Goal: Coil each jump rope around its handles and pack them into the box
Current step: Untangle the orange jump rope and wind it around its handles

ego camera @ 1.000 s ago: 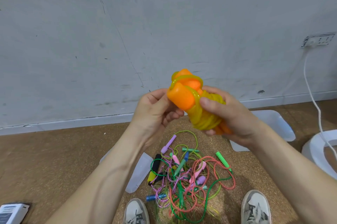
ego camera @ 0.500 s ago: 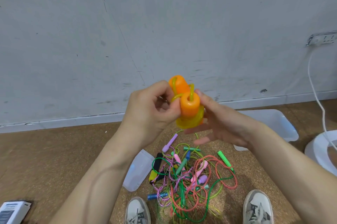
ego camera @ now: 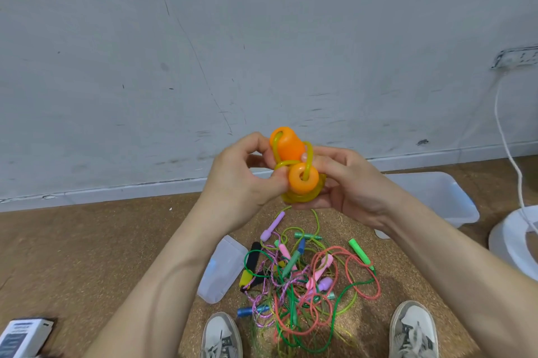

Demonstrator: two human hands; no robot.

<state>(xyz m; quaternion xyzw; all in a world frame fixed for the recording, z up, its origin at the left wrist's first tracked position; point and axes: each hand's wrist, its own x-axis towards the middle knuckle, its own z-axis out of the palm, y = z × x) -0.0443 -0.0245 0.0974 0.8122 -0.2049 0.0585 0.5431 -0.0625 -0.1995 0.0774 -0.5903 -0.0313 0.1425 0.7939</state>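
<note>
I hold an orange-handled jump rope (ego camera: 301, 180) up at chest height, its yellow cord coiled round the two handles. My left hand (ego camera: 241, 180) pinches the cord beside the nearer handle. My right hand (ego camera: 346, 183) cradles the bundle from the right and below, fingers curled round it. On the floor below lies a tangled pile of jump ropes (ego camera: 302, 279) in green, pink, purple and salmon. The clear plastic box (ego camera: 442, 200) stands on the floor at the right, partly behind my right forearm.
A clear lid (ego camera: 222, 270) lies left of the pile. My two shoes (ego camera: 221, 334) are at the bottom edge. A white round object (ego camera: 515, 241) and a white cable (ego camera: 506, 139) are at the right. A small white box (ego camera: 21, 337) sits bottom left.
The bundle has turned so the handle ends face me. My left hand has moved onto the cord beside the handles and my right hand has closed further round the coil.
</note>
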